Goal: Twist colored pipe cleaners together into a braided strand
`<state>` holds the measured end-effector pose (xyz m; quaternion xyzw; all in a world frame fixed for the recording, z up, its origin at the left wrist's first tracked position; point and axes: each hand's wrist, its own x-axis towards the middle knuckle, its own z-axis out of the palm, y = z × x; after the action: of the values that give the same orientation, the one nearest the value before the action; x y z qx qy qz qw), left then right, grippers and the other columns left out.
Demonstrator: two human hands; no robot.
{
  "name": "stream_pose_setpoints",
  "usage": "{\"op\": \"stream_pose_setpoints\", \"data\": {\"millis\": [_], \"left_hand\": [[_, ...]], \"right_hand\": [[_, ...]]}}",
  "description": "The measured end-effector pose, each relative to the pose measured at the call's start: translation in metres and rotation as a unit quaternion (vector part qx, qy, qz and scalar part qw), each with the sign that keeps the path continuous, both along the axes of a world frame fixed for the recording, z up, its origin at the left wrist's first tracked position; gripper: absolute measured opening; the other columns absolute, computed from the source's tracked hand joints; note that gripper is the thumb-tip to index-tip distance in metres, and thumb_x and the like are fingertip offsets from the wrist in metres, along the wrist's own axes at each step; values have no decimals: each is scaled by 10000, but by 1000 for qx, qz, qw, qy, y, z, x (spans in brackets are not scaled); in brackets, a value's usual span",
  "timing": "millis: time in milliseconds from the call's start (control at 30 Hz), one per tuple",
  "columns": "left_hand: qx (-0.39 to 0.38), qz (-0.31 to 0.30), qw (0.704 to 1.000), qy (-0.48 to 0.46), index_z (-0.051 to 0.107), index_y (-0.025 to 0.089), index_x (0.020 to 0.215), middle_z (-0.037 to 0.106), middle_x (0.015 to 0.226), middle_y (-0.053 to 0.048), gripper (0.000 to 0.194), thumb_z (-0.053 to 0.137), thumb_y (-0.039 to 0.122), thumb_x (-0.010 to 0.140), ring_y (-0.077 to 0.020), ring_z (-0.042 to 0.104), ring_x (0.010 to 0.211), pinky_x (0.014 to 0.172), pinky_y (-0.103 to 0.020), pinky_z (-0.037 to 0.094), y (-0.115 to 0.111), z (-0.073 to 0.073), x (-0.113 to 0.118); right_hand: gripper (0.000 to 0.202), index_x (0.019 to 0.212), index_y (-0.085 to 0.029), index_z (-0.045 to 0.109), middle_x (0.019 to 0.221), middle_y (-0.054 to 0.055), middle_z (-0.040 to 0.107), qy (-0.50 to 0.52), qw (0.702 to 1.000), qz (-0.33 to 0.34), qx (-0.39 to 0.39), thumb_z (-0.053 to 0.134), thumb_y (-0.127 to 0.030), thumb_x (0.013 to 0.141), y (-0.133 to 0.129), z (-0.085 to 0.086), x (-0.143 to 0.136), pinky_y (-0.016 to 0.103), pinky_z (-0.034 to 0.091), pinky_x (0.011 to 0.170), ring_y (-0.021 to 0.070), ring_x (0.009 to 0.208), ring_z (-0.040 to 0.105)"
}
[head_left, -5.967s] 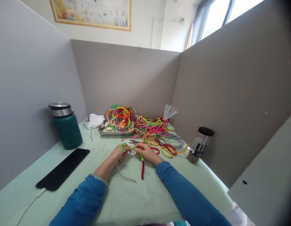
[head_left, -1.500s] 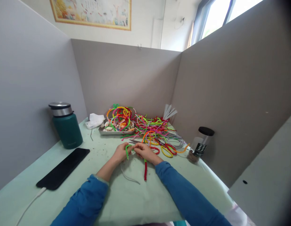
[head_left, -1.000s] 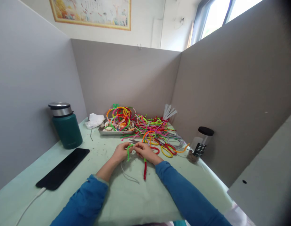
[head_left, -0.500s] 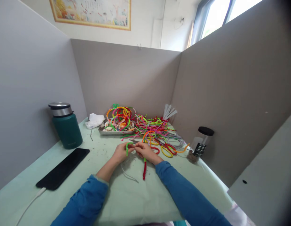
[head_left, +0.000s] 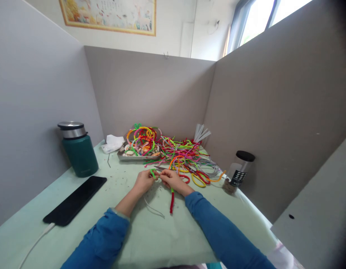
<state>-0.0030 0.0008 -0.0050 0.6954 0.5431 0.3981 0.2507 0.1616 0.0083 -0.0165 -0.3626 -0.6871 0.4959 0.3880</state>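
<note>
Now curled, the green pipe cleaner (head_left: 153, 173) looks partly shaped, pinched by the left hand's (head_left: 143, 182) fingers; the right hand's (head_left: 173, 181) fingers press together just beside it.

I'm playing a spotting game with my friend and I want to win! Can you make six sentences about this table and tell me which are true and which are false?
1. The black phone has a white cable plugged in. True.
2. The dark green flask is lying on its side. False: it stands upright.
3. The left hand holds a green pipe cleaner. True.
4. The clear jar has a red lid. False: its lid is black.
5. There are seashells in the metal tray. True.
6. The right hand is holding the scissors by their handles. False: they lie on the table, with their handles beyond that hand.
</note>
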Motion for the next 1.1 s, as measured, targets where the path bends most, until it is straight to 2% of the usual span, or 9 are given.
{"op": "stream_pose_setpoints", "data": {"millis": [267,567,1100], "left_hand": [[3,10,1000,11,676,165,812,626,601,0,239,570,325,668,-126,541,554,491,-202,359,0,0,1],[9,15,999,42,682,155,793,675,712,-35,233,557,320,685,-144,579,634,575,-224,389,-5,7,2],[-9,4,997,78,687,142,798,671,698,-36,281,507,340,710,-143,574,631,584,-217,381,-10,13,3]], "right_hand": [[177,773,-159,518,520,-59,464,0,1000,-1,0,529,-335,768,0,1,0,166,266,369,52,401,373],[178,767,-158,522,523,-56,462,-2,1000,-4,6,526,-336,775,-1,1,0,168,270,371,54,404,373],[143,802,-159,510,532,-53,481,-9,1000,-13,8,522,-298,774,1,-3,-1,158,279,370,54,407,395]]}}
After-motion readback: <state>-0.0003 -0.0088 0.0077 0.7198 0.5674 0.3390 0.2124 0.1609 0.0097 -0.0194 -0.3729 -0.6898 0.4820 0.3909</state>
